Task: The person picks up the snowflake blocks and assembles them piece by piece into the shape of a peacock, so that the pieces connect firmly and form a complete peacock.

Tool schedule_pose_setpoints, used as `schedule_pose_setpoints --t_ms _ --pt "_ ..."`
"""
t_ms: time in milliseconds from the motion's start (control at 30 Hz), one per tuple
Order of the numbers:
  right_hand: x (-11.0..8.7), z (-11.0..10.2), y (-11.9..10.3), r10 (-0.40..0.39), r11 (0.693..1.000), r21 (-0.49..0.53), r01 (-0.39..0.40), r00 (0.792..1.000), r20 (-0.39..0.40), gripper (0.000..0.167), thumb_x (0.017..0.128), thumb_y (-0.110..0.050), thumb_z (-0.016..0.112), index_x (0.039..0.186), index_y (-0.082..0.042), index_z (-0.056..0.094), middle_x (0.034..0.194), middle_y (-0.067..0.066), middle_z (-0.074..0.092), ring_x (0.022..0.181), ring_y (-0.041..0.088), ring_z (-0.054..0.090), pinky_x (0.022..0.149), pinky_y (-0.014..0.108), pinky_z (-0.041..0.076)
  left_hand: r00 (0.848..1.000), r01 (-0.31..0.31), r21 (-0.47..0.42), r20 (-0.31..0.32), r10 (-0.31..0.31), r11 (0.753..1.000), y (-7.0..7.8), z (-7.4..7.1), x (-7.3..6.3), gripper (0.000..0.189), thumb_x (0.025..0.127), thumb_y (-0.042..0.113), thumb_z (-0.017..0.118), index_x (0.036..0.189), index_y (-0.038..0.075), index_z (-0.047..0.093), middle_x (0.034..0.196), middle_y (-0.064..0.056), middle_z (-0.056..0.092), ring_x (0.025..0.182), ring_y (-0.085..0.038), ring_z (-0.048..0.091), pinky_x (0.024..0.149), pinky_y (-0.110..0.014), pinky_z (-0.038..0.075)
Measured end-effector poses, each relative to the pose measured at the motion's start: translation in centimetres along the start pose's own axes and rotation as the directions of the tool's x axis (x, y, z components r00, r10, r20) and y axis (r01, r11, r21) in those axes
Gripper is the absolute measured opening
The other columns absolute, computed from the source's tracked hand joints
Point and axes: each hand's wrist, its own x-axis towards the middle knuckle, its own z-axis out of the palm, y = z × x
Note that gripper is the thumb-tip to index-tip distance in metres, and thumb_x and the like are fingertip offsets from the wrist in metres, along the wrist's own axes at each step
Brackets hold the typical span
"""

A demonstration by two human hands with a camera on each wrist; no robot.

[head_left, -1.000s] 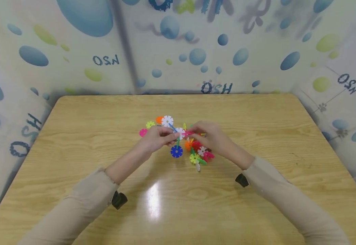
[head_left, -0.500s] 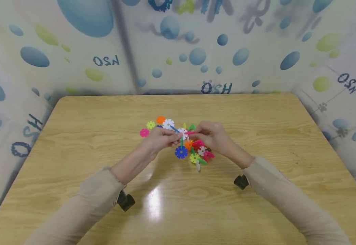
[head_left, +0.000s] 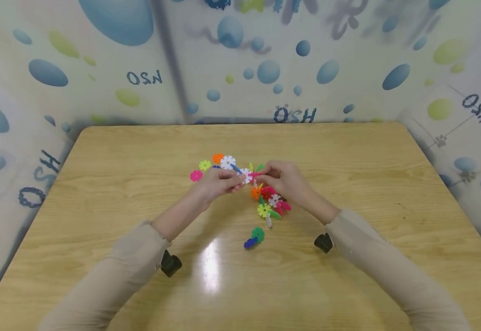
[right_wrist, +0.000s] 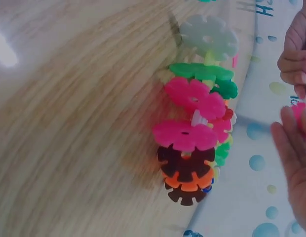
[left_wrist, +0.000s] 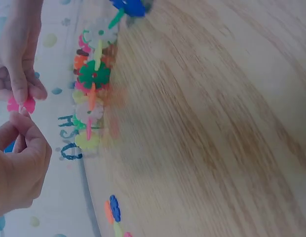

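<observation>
My left hand (head_left: 223, 183) pinches a white notched snowflake disc (head_left: 246, 174) between thumb and fingers. A blue disc (head_left: 235, 168), seen edge-on, links it to a larger white disc (head_left: 228, 162). With thumb and fingertips, my right hand (head_left: 285, 181) pinches a pink disc (head_left: 256, 174), which meets the white disc's edge. Both hands are above the table, fingertips close together; the left wrist view shows the pink disc (left_wrist: 27, 105) between them. Nearer me lies a green disc (head_left: 258, 234) joined to a blue disc (head_left: 250, 242).
A cluster of joined colourful discs (head_left: 264, 210) lies on the wooden table (head_left: 141, 276) just below the right hand. Past the left hand are a pink disc (head_left: 196, 175), a yellow disc (head_left: 205, 165) and an orange disc (head_left: 217, 158). A patterned wall (head_left: 248, 101) stands behind the table.
The green and blue discs, which hung below the held white disc, have come off and now lie on the table nearer me. Both hands keep their pinch, the left slightly farther right than at first.
</observation>
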Motion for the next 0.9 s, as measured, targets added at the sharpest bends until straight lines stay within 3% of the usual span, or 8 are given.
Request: schedule_pose_setpoints --t_ms 133,233,467,567,633,700,767,900 --pt "0.2 0.1 -0.4 0.147 0.989 -0.009 -0.147 0.983 0.11 0.029 0.082 -0.015 0.068 0.107 -0.002 0.06 0.105 0.013 0.066 0.091 0.023 0.067 0.074 0.028 0.055 1.0 -0.023 0.037 0.004 0.023 0.999 -0.2 -0.2 0.0 0.028 0.09 0.019 0.058 0.102 -0.005 0.064 0.079 0.0 0.063 0.073 -0.01 0.057 0.088 -0.036 0.051" --pt "0.0 0.3 -1.4 0.226 0.974 -0.038 -0.222 0.964 0.139 0.045 0.082 -0.02 0.068 0.119 -0.002 0.051 0.115 0.014 0.061 0.098 0.024 0.063 0.077 0.028 0.055 0.999 -0.039 0.036 -0.001 0.039 0.999 -0.2 -0.2 -0.2 0.028 0.089 0.02 0.059 0.102 -0.005 0.064 0.083 -0.005 0.065 0.072 -0.009 0.058 0.087 -0.035 0.051" --pt "-2.6 1.7 -3.6 0.202 0.95 -0.268 -0.161 0.97 0.134 0.052 0.082 -0.02 0.068 0.121 0.004 0.046 0.09 0.013 0.061 0.068 0.013 0.052 0.054 0.018 0.045 0.999 -0.018 -0.052 -0.044 0.016 0.999 -0.9 -0.5 -0.9 0.03 0.088 0.018 0.06 0.108 -0.003 0.062 0.082 -0.003 0.067 0.074 -0.01 0.062 0.081 -0.025 0.053" --pt "-3.0 2.2 -4.1 0.248 0.94 -0.263 -0.217 0.965 0.089 0.054 0.084 -0.02 0.066 0.125 0.005 0.041 0.092 0.014 0.061 0.066 0.011 0.051 0.052 0.016 0.044 0.999 -0.015 -0.119 -0.051 0.009 0.993 -1.3 -0.7 -1.3 0.03 0.088 0.017 0.06 0.11 -0.004 0.061 0.076 0.003 0.065 0.073 -0.007 0.062 0.078 -0.021 0.052" --pt "-2.9 2.3 -4.4 0.286 0.927 -0.27 -0.261 0.957 0.055 0.044 0.084 -0.018 0.066 0.118 0.004 0.048 0.09 0.012 0.062 0.065 0.012 0.051 0.053 0.018 0.044 0.998 -0.015 -0.159 -0.061 0.005 0.987 -1.4 -0.9 -1.7 0.031 0.089 0.017 0.059 0.111 -0.004 0.06 0.077 0.004 0.066 0.074 -0.006 0.063 0.079 -0.019 0.052" --pt "-2.9 2.5 -4.5 0.296 0.915 -0.315 -0.254 0.951 0.092 0.031 0.084 -0.018 0.066 0.106 0.001 0.056 0.087 0.008 0.062 0.066 0.013 0.052 0.056 0.02 0.045 0.997 -0.022 -0.223 -0.08 0.004 0.975 -1.6 -0.9 -2.0 0.031 0.089 0.014 0.059 0.113 -0.005 0.058 0.081 0.003 0.067 0.075 -0.004 0.064 0.082 -0.02 0.052" --pt "-3.0 3.0 -4.4 0.254 0.907 -0.391 -0.158 0.945 0.208 0.024 0.084 -0.02 0.066 0.099 -0.002 0.061 0.087 0.005 0.063 0.07 0.013 0.056 0.061 0.023 0.048 0.995 -0.03 -0.29 -0.104 0.0 0.957 -1.6 -0.8 -2.4 0.031 0.089 0.011 0.058 0.114 -0.006 0.056 0.085 0.001 0.067 0.077 -0.003 0.066 0.084 -0.02 0.051" --pt "-3.4 4.6 -3.8 0.16 0.896 -0.439 0.064 0.877 0.453 0.019 0.084 -0.023 0.066 0.092 -0.006 0.065 0.088 0.002 0.059 0.073 0.011 0.056 0.064 0.021 0.048 0.991 -0.055 -0.441 -0.133 -0.005 0.896 -1.4 -0.3 -3.0 0.033 0.089 0.007 0.057 0.118 -0.009 0.052 0.091 0.0 0.066 0.081 -0.005 0.067 0.086 -0.02 0.05"
